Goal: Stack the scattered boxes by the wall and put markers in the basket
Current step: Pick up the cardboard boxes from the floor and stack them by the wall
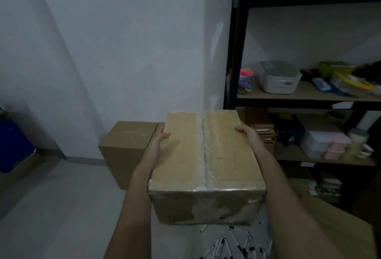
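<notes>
A taped cardboard box [206, 159] is held up in front of me at chest height. My left hand [157, 141] grips its left side with the thumb over the top edge. My right hand [248, 135] grips its right side the same way. Beyond it, a taller cardboard box [125, 149] stands on the floor against the white wall. Several white markers with black caps [237, 242] lie scattered on the floor below the held box. A grey basket [278, 79] sits on the middle shelf of the rack.
A black metal shelf rack [235, 52] with cluttered shelves fills the right side. Another cardboard box [340, 223] lies at lower right by my right forearm. A blue object [12, 145] stands at the left edge. Bare grey floor spreads at lower left.
</notes>
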